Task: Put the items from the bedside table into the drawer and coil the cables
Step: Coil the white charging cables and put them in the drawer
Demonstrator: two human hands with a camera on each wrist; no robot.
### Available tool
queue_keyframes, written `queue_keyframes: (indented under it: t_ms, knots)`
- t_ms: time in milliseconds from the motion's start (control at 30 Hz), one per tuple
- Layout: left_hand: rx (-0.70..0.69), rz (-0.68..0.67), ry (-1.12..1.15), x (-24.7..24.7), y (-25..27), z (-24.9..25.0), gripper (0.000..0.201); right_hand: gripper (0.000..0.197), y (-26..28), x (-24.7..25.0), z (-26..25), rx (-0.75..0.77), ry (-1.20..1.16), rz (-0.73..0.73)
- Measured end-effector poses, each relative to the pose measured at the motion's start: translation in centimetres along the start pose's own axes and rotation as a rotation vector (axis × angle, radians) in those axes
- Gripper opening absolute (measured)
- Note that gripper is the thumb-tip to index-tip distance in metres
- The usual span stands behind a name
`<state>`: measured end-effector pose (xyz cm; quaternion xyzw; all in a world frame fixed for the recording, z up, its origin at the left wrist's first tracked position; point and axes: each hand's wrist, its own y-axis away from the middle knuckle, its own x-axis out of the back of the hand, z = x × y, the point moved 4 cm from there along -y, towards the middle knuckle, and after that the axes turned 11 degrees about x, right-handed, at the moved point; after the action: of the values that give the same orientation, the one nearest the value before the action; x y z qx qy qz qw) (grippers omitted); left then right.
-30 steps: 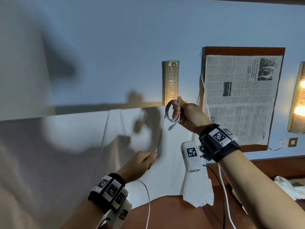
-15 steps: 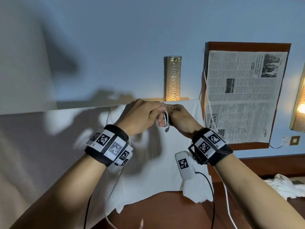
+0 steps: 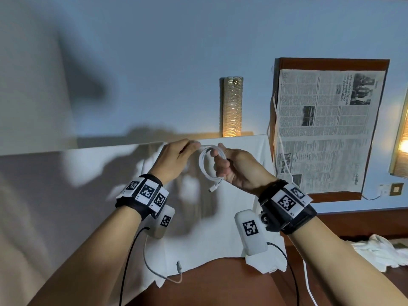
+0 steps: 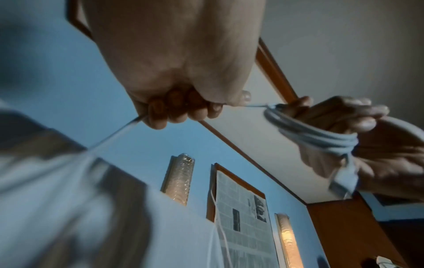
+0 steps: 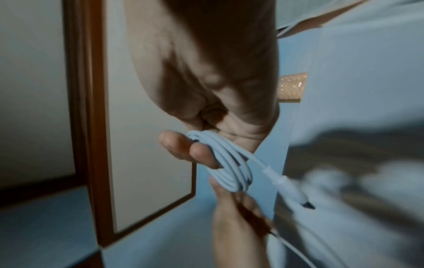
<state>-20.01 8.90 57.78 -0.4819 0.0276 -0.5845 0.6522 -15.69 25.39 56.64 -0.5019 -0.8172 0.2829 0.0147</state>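
Several loops of white cable (image 3: 206, 164) form a small coil held up in the air between both hands, in front of a white sheet (image 3: 198, 217). One plug end (image 3: 213, 188) dangles just below the coil. The right hand (image 3: 238, 171) grips the coil, its fingers (image 5: 181, 146) curled through the loops and pinching them against the thumb. The left hand (image 3: 174, 160) sits just beside it, fingers (image 4: 181, 108) curled tight on the free strand, which trails down past the wrist to a loose plug (image 3: 179, 267) near the sheet's lower edge. Behind are a blue wall, a lit wall lamp (image 3: 231, 107) and a framed newspaper (image 3: 326, 129).
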Motion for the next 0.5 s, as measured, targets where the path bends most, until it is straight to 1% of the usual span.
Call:
queue_keyframes:
  t_ms: [33,67,133,200,233,300,367,433,500]
  knots:
    - [0.020,0.015,0.017,0.1,0.4,-0.5,0.032,0.040,-0.1,0.2,-0.3,-0.007,-0.094,0.005]
    - [0.038,0.025,0.016,0.0,0.9,-1.0,0.027,0.041,-0.1,0.4,-0.6,-0.004,-0.174,0.008]
    - [0.080,0.022,0.004,-0.7,2.3,-2.6,0.035,0.038,-0.3,1.2,-1.7,0.037,-0.281,0.024]
    - [0.104,0.001,0.001,-1.9,3.8,-4.9,0.035,0.030,-0.7,2.3,-2.9,0.098,-0.308,0.060]
    - [0.095,-0.019,-0.009,-2.6,4.6,-5.9,0.033,0.031,-0.8,3.0,-3.4,0.121,-0.285,0.090]
    - [0.051,-0.110,-0.053,-4.1,6.2,-6.4,0.032,0.037,-1.1,4.0,-3.9,0.150,-0.142,0.172]
    - [0.009,-0.281,-0.129,-5.7,7.4,-4.5,0.036,0.037,-1.2,4.2,-3.6,0.194,0.100,0.241]
    - [-0.075,-0.424,-0.240,-6.8,8.1,-1.0,0.035,0.036,-1.4,3.6,-2.8,0.230,0.294,0.250]
    - [-0.188,-0.486,-0.281,-6.7,8.3,2.6,0.035,0.037,-1.6,3.0,-1.9,0.236,0.410,0.206]
